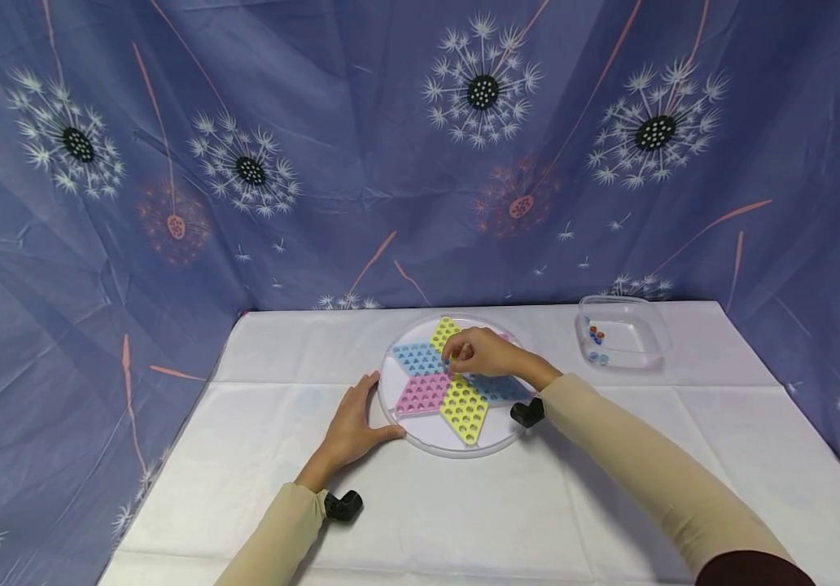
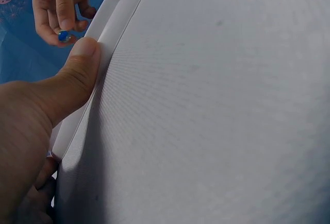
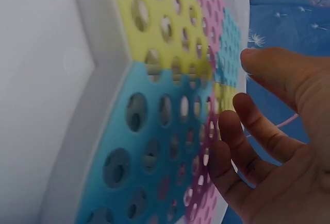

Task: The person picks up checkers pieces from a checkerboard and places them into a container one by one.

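Observation:
A round white Chinese checkers board [image 1: 420,429] bears a star of yellow, pink and blue perforated sections. My left hand [image 1: 350,423] spreads along its left rim, the thumb [image 2: 77,74] lying against the edge in the left wrist view. Over the middle of the star hovers my right hand [image 1: 489,354], palm down. Between its thumb and a finger it pinches a small clear marble [image 2: 64,36] with a blue centre, which the left wrist view shows best. In the right wrist view the right fingertips hang close over the holes, and the marble is out of sight there.
At the back right of the white-covered table [image 1: 464,521] stands a clear plastic container [image 1: 632,362] with several blue and orange marbles [image 1: 596,334] along its left side. A blue dandelion-print curtain [image 1: 361,163] hangs behind and beside the table.

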`<state>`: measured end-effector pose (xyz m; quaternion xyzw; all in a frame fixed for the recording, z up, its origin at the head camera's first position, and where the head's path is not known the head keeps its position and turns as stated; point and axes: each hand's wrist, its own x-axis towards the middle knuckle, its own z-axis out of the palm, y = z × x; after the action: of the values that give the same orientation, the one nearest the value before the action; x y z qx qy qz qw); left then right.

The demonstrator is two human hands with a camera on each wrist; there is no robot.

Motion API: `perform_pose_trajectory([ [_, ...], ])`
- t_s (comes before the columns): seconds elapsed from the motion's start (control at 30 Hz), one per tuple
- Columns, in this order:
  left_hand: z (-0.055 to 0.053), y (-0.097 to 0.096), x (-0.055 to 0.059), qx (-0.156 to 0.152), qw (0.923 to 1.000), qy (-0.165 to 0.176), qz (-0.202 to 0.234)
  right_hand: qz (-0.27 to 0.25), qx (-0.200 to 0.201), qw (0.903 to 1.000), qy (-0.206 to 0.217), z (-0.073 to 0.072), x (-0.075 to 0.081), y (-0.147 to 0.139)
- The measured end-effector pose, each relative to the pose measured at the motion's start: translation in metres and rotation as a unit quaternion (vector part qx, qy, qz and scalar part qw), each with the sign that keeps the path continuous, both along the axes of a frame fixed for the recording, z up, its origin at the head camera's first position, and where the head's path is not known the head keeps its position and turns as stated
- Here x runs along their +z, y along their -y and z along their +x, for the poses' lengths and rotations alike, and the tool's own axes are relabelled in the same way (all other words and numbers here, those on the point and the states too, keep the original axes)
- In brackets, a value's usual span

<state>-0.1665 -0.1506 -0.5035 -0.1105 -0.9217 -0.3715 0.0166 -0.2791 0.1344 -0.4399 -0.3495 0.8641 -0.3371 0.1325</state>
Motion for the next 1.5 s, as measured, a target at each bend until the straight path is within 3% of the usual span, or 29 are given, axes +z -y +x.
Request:
perform_pose_trajectory([
  [0.77, 0.001, -0.001, 0.002, 0.003, 1.0000, -0.005, -0.001, -0.025, -0.008, 0.9996, 0.006, -0.004, 0.013, -0.006],
  [1.07, 0.001, 0.000, 0.001, 0.001, 1.0000, -0.007, -0.004, -0.056, -0.008, 0.9981, -0.025, -0.004, 0.019, -0.009],
  [1.5, 0.002, -0.001, 0.002, 0.004, 1.0000, -0.003, -0.005, -0.079, -0.016, 0.9961, -0.035, -0.006, 0.027, -0.011],
])
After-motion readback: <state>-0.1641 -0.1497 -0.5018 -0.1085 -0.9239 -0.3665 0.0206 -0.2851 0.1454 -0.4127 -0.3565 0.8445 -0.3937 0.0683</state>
